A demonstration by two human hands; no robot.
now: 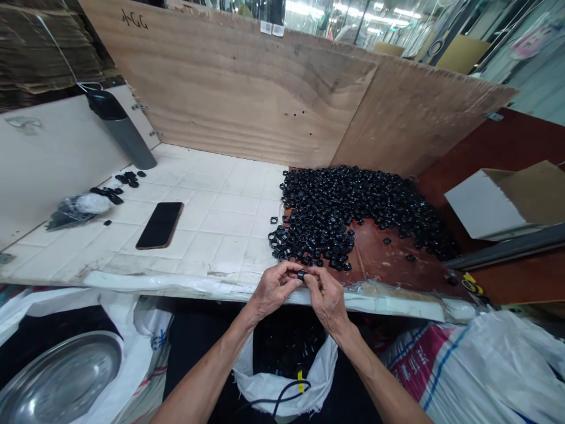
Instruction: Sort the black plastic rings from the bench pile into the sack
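Note:
Between the fingertips of both hands, just over the table's front edge, is a small black ring-shaped part (301, 275). My left hand (274, 288) pinches it from one side, and my right hand (325, 294) from the other. Directly beyond the hands spreads a large pile of similar black parts (348, 200), many of them ring-shaped. Below the hands an open white sack (260, 383) holds more dark pieces, hard to make out in the shadow.
A phone (159, 225) lies on the white table surface (225, 206). A grey bottle (128, 135) stands at the back left, near a plastic bag of black pieces (79, 211). On the right are an open carton (485, 203) and full sacks (481, 365). A metal basin (62, 377) sits lower left.

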